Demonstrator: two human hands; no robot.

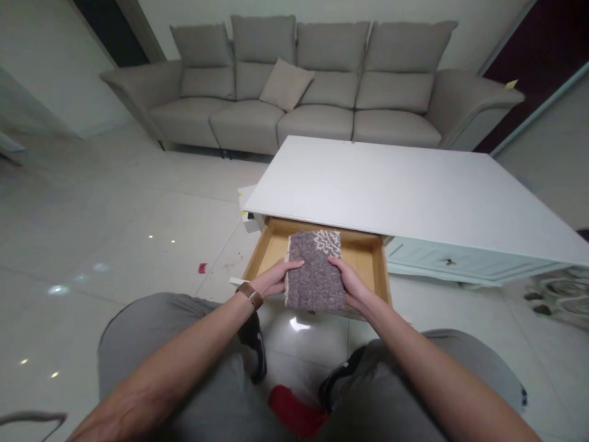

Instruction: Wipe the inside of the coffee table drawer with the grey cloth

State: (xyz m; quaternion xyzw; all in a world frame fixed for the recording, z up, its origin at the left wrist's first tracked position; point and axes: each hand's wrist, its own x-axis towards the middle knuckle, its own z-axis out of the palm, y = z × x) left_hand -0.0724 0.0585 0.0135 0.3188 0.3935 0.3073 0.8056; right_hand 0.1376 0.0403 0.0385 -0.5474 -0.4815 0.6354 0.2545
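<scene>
One folded grey cloth (315,279), held over the open drawer (365,255). Left hand (272,279) and right hand (353,287) part-closed on opposite edges, thumbs on top. Step reads as handling at the drawer; stowing or removing, can't tell. Next move calls for keeping the fold together, clear of the drawer walls.

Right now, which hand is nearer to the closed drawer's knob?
Right. The right hand is left of the knob, gripping the folded cloth; the left hand grips its opposite edge, farther left.
</scene>
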